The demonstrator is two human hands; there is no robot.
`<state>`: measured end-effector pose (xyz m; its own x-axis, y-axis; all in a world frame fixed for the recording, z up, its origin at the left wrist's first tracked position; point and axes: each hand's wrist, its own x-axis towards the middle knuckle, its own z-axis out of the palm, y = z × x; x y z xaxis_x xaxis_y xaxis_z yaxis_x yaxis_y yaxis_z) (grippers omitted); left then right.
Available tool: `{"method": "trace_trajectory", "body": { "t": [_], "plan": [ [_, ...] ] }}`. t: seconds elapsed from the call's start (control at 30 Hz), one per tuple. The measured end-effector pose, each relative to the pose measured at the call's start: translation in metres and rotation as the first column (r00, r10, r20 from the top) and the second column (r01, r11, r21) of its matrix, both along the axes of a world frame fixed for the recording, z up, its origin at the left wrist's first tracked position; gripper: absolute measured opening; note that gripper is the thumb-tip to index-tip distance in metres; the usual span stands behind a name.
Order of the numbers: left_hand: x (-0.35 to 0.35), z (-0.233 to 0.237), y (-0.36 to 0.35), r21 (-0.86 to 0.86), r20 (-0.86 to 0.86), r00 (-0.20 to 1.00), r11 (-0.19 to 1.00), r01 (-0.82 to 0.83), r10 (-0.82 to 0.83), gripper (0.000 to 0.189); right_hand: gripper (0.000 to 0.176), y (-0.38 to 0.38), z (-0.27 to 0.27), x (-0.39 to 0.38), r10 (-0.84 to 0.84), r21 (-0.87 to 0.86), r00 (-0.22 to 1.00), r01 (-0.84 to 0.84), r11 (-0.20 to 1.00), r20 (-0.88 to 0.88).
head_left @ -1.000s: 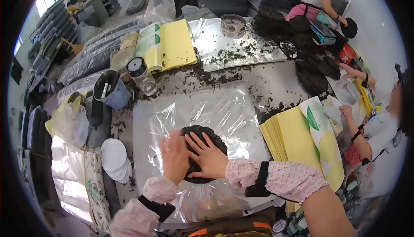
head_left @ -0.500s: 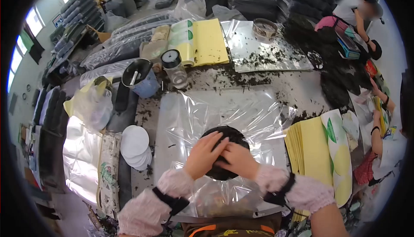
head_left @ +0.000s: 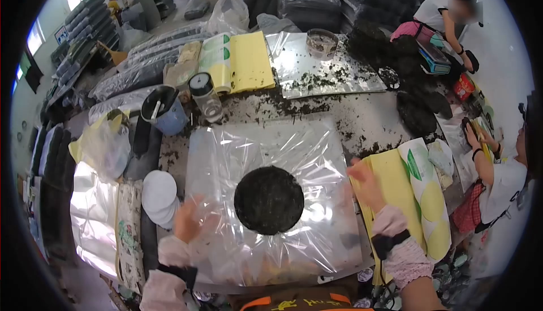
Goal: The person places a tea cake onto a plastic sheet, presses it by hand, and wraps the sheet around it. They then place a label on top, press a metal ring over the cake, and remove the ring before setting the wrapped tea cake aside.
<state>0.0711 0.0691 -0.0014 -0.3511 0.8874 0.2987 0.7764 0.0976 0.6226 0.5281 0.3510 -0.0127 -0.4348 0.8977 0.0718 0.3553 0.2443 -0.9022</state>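
Observation:
A round black disc of pressed flaky material (head_left: pixel 269 200) lies flat on a sheet of clear plastic film (head_left: pixel 317 254) in front of me. Both of my hands are off the disc, one at each side of the film. My left hand (head_left: pixel 189 219) is at the film's left edge, its fingers smeared by motion. On the opposite side my right hand (head_left: pixel 367 179) has its fingers stretched toward the film's right edge, over a stack of yellow sheets (head_left: pixel 390 169). Beyond the left hand lie white paper discs (head_left: pixel 159 191).
Behind the film stand a lidded clear jar (head_left: pixel 205 97) and a blue bucket (head_left: pixel 165 113). A metal tray (head_left: pixel 294 84) strewn with black flakes holds a round ring mould (head_left: pixel 322 44). Black discs (head_left: pixel 417 113) lie at right. Other people (head_left: pixel 500 189) work along the right side.
Both hands have left the black disc and spread outward, the left to the film's left side, the right to its right side. The whole disc shows now. The view has shifted slightly.

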Motion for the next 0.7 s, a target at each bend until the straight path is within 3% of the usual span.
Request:
{"method": "trace_trajectory", "body": {
  "t": [0.03, 0.07, 0.1, 0.17, 0.23, 0.27, 0.33, 0.37, 0.4, 0.43, 0.47, 0.5, 0.53, 0.6, 0.63, 0.67, 0.7],
  "plan": [
    [0.023, 0.013, 0.005, -0.032, 0.005, 0.998, 0.998, 0.056, -0.056, 0.061, 0.087, -0.019, 0.014, -0.014, 0.165, -0.092, 0.969, -0.15, 0.984, 0.184],
    [0.043, 0.022, 0.017, -0.007, 0.064, 0.989, 0.991, 0.134, -0.133, 0.063, 0.107, -0.044, 0.028, -0.034, 0.34, -0.222, 0.874, -0.276, 0.935, 0.348],
    [0.063, 0.031, 0.028, 0.018, 0.124, 0.97, 0.978, 0.209, -0.21, 0.065, 0.124, -0.056, -0.002, -0.051, 0.422, -0.328, 0.877, -0.339, 0.881, 0.227],
    [0.079, 0.035, 0.053, 0.114, 0.153, 0.88, 0.893, 0.436, -0.449, 0.058, 0.145, -0.084, -0.02, -0.078, 0.427, -0.337, 0.902, -0.423, 0.841, -0.067],
    [0.085, 0.008, 0.063, 0.213, 0.195, 0.789, 0.811, 0.545, -0.582, 0.053, 0.152, -0.103, -0.003, -0.1, 0.321, -0.119, 0.858, -0.396, 0.91, -0.4],
    [0.087, -0.003, 0.07, 0.268, 0.215, 0.752, 0.778, 0.569, -0.623, 0.05, 0.144, -0.099, 0.011, -0.11, 0.283, 0.013, 0.88, -0.301, 0.954, -0.382],
    [0.104, 0.015, 0.075, -0.077, 0.052, 0.844, 0.841, 0.536, -0.533, 0.042, 0.127, -0.091, 0.035, -0.125, 0.183, 0.25, 0.916, -0.096, 0.963, -0.356],
    [0.112, 0.021, 0.077, -0.24, -0.044, 0.866, 0.847, 0.474, -0.497, 0.039, 0.114, -0.093, 0.035, -0.135, 0.202, 0.346, 0.95, -0.112, 0.932, -0.238],
    [0.118, 0.016, 0.077, -0.114, -0.146, 0.862, 0.874, 0.472, -0.485, 0.048, 0.101, -0.095, 0.035, -0.148, 0.212, 0.436, 0.97, -0.142, 0.889, -0.116],
    [0.122, 0.017, 0.073, -0.062, -0.096, 0.914, 0.919, 0.389, -0.394, 0.053, 0.09, -0.098, 0.035, -0.156, 0.207, 0.514, 0.978, -0.18, 0.839, 0.004],
    [0.124, 0.025, 0.069, -0.013, -0.047, 0.952, 0.953, 0.302, -0.303, 0.058, 0.058, -0.102, 0.041, -0.158, 0.214, 0.596, 0.974, -0.218, 0.773, 0.078],
    [0.124, 0.036, 0.071, 0.044, -0.004, 0.978, 0.977, 0.21, -0.21, 0.063, 0.056, -0.101, 0.038, -0.159, 0.222, 0.604, 0.965, -0.26, 0.753, 0.139],
    [0.125, 0.053, 0.067, 0.204, -0.027, 0.997, 0.976, 0.081, -0.077, 0.081, 0.054, -0.103, 0.033, -0.158, 0.229, 0.609, 0.952, -0.305, 0.732, 0.203],
    [0.121, 0.056, 0.085, 0.219, 0.332, 0.927, 0.97, 0.105, -0.175, 0.082, 0.049, -0.105, 0.032, -0.159, 0.228, 0.612, 0.932, -0.357, 0.705, 0.281],
    [0.124, 0.054, 0.09, 0.224, 0.505, 0.838, 0.969, 0.104, -0.207, 0.082, 0.049, -0.105, 0.035, -0.154, 0.322, 0.54, 0.919, -0.394, 0.744, 0.227],
    [0.132, 0.046, 0.097, 0.151, 0.562, 0.793, 0.972, 0.181, -0.235, 0.073, 0.048, -0.101, 0.039, -0.148, 0.407, 0.472, 0.898, -0.435, 0.767, 0.166],
    [0.141, 0.032, 0.099, 0.171, 0.268, 0.938, 0.969, 0.178, -0.219, 0.056, 0.048, -0.092, 0.043, -0.143, 0.481, 0.414, 0.871, -0.475, 0.777, 0.096]
  ]
}}
